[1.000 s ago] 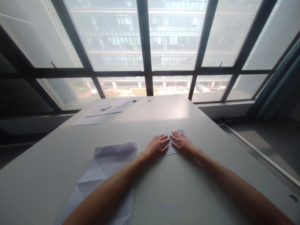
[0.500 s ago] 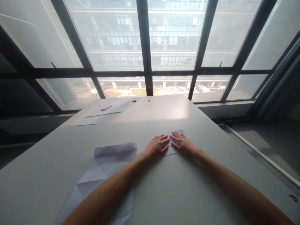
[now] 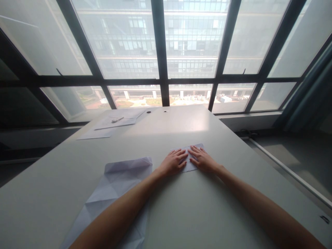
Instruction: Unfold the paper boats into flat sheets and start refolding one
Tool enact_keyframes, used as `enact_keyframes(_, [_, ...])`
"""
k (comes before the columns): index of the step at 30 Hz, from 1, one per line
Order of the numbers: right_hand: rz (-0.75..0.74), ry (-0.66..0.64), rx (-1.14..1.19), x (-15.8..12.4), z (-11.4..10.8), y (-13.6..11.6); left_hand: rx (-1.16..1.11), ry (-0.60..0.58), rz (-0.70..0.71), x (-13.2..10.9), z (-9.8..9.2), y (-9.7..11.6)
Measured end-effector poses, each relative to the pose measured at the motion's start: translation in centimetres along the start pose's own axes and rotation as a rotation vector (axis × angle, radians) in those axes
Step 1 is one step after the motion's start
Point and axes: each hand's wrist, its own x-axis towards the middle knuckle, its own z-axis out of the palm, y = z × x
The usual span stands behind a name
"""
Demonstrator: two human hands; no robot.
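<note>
A small folded white paper [image 3: 188, 150] lies on the grey table [image 3: 181, 214], a little right of the middle. My left hand [image 3: 173, 162] rests flat on its left part, fingers stretched forward. My right hand [image 3: 202, 159] lies flat on its right part, fingers spread and pointing toward the left hand. Both hands press down on the paper and hide much of it. Neither hand grips anything.
A large creased white sheet [image 3: 114, 197] lies under my left forearm at the near left. More papers [image 3: 114, 123] with a small white object on them sit at the far left corner. Beyond the table stands a wall of windows.
</note>
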Motion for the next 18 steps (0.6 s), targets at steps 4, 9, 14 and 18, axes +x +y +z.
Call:
enact_keyframes(4, [-0.002,0.002,-0.001,-0.02,-0.05,-0.02,-0.002,0.009,0.006,0.03,0.04,-0.02])
enact_keyframes(9, [0.0,-0.008,-0.008,0.04,-0.05,0.01,-0.003,0.02,0.009,0.04,0.1,-0.07])
enact_keyframes(14, [0.005,-0.006,-0.008,0.05,0.15,0.15,-0.003,0.024,0.017,0.04,0.09,-0.1])
enact_keyframes(18, [0.015,-0.001,0.002,0.02,0.2,0.18,0.005,0.022,0.017,0.03,0.05,-0.08])
